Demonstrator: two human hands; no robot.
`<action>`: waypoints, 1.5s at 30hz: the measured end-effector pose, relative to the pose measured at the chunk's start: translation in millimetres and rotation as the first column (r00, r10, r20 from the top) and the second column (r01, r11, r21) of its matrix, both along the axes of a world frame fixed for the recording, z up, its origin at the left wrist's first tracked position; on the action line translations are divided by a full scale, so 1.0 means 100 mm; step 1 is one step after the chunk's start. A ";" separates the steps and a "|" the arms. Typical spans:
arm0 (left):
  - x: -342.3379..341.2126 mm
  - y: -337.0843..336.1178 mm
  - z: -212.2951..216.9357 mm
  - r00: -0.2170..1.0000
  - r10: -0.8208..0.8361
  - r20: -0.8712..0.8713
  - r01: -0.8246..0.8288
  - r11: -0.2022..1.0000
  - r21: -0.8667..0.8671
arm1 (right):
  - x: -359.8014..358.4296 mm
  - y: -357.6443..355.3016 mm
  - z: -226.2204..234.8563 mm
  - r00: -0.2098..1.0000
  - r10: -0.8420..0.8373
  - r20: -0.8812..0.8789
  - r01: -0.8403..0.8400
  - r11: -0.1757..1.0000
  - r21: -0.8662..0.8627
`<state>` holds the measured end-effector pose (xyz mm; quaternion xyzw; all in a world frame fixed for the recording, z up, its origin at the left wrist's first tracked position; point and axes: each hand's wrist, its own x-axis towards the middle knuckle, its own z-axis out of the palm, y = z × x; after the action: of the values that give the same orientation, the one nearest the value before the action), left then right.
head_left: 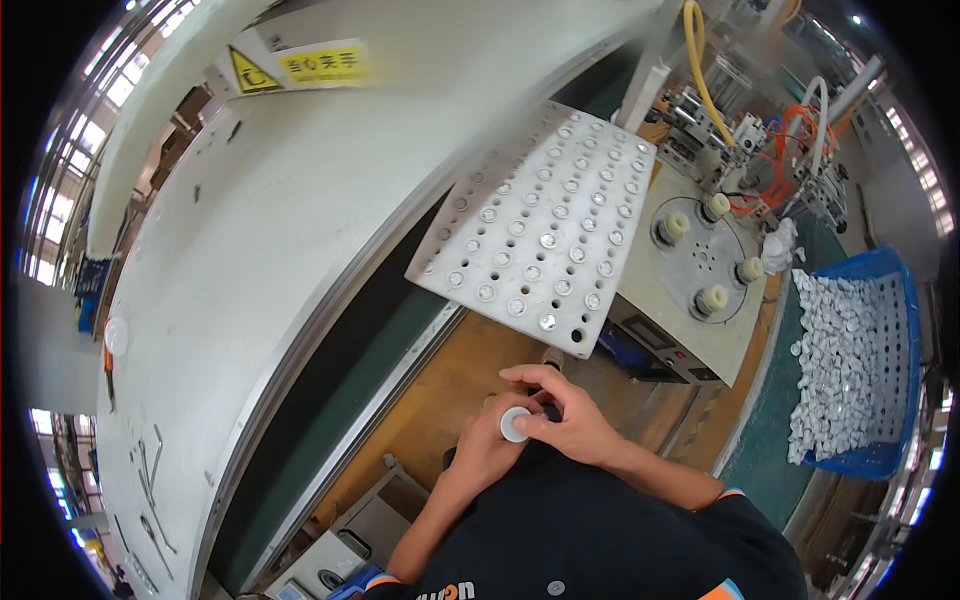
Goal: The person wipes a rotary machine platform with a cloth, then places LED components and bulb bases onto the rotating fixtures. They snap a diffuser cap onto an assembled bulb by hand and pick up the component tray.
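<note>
Close in front of my body, both hands meet around a small white round cap-like piece [514, 424]. My left hand [485, 443] is closed with its fingers about the piece, partly hidden behind it. The thumb of my right hand [572, 418] presses on the piece's edge, while the index finger curves over above it. Ahead of my hands lies a white board [555, 336] with rows of holes. Round pieces with shiny centres sit in many of the larger holes. A dark hole [578, 336] shows at the board's near right corner.
Right of the board stands a machine with a round plate [706, 268] bearing several cream knobs, below metal fittings and orange tubes. A blue basket [903, 345] of small white pieces [835, 365] stands farther right. At left, a curved white table [290, 200] carries metal tools [150, 475].
</note>
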<state>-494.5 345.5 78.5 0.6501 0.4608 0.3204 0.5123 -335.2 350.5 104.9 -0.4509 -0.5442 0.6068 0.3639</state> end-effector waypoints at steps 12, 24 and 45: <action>0.41 0.22 -0.51 0.950 -0.298 0.096 0.309 0.850 -0.426 | 0.63 0.00 -0.33 0.906 0.043 0.421 -0.132 0.974 0.183; 0.55 0.55 -1.48 0.815 0.576 0.060 -0.324 0.539 -0.777 | 1.34 0.58 -1.44 0.646 -0.168 0.745 -0.236 0.884 0.404; 0.91 0.98 -1.50 0.434 0.852 0.293 -0.446 0.486 -0.751 | 2.58 2.11 -2.25 0.643 -0.765 -0.040 0.668 0.586 -0.458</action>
<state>-403.5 443.7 -71.8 0.0645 0.5531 0.5469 0.6252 -77.5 561.4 -120.6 -0.6226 -0.1302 0.5526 0.5385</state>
